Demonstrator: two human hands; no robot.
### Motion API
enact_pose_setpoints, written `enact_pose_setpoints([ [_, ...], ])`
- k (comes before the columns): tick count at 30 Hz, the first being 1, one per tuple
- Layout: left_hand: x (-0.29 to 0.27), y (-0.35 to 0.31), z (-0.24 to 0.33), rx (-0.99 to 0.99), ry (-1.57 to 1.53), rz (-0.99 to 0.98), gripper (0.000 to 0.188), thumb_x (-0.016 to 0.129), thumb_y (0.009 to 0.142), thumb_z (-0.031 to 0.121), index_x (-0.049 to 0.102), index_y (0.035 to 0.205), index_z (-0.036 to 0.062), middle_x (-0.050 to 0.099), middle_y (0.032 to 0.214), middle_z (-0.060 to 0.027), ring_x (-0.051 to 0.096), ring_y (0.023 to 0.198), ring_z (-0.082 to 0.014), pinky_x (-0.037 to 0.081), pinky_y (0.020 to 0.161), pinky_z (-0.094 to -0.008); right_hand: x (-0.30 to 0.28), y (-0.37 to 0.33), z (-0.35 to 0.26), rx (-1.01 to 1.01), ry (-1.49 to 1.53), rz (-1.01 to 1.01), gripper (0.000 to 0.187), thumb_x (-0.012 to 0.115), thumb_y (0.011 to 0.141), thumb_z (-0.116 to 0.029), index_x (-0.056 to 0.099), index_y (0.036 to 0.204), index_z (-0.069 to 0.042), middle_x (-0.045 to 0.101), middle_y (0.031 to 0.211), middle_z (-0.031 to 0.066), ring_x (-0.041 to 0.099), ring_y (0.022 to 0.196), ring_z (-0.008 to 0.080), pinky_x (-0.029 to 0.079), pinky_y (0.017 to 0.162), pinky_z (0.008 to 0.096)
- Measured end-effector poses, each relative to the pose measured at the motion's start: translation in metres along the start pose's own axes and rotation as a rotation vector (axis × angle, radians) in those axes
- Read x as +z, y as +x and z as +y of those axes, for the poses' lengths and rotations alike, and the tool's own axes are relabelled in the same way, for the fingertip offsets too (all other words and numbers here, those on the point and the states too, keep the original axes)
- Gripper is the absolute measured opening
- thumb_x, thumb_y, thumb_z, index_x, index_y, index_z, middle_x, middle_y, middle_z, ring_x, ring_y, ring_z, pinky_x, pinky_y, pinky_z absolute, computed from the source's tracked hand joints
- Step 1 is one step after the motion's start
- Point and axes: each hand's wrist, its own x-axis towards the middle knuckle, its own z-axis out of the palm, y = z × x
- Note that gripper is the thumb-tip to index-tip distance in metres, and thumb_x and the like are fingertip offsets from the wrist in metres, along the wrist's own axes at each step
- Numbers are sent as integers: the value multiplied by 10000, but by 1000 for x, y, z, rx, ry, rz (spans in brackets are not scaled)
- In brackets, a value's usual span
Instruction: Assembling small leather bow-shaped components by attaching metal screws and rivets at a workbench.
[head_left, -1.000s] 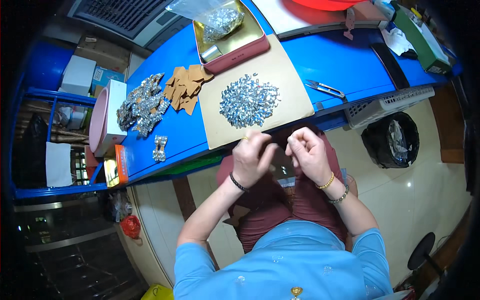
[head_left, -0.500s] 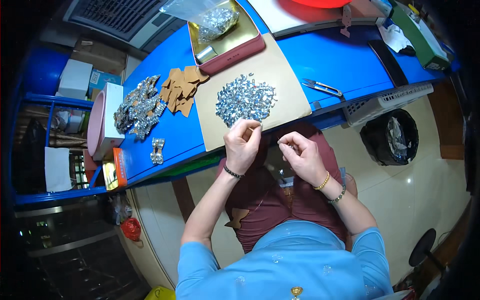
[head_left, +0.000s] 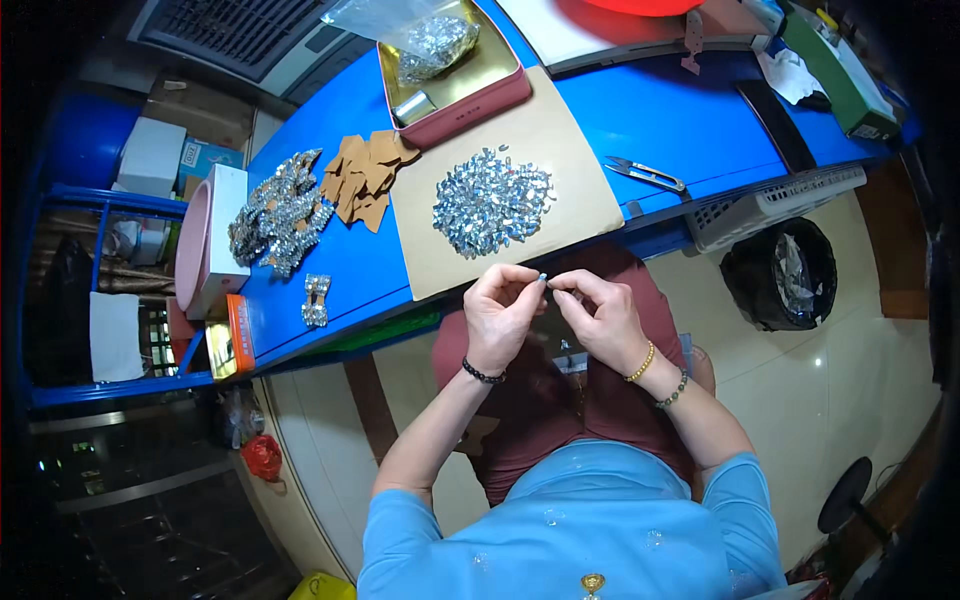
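Observation:
Just off the table's front edge, over my lap, my two hands almost meet. My left hand (head_left: pixel 500 318) pinches a small silvery bead (head_left: pixel 543 277) between thumb and forefinger. The fingertips of my right hand (head_left: pixel 606 318) are closed beside that bead; what they hold, if anything, is too small to make out. Beyond the hands a heap of silvery beads (head_left: pixel 492 205) lies on a tan board (head_left: pixel 590 190). A brown cut piece (head_left: pixel 479 434) rests by my left thigh, partly hidden by my left forearm.
A pink tin (head_left: pixel 470 115) holds a bag of beads and a thread spool. Left on the blue table (head_left: pixel 370 265) lie brown cut pieces (head_left: pixel 365 180), a pile of beaded pieces (head_left: pixel 282 215) and one beaded bow (head_left: pixel 315 300). Thread snips (head_left: pixel 645 174) lie right. A black-lined bin (head_left: pixel 780 275) stands below.
My left hand has moved back from the bead heap toward my right hand, bringing a bead with it. My right hand has shifted slightly, and the fingertips are now close together.

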Motion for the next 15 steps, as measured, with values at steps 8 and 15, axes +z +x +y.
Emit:
enact_pose_setpoints([
  [8,2,0,-9,75,16,7,61,622,788,-16,583,825,14,619,749,-31,576,616,-58,475,545,-190,1,-1,4,-17,-3,15,134,573,808,-63,624,920,-9,639,696,69,571,560,63,433,492,220],
  [15,-2,0,-17,514,355,-48,92,602,794,-23,600,827,63,620,804,-66,604,672,-103,480,591,-187,0,1,5,126,76,-60,147,565,823,-72,617,949,-17,644,706,47,564,565,52,433,488,217],
])
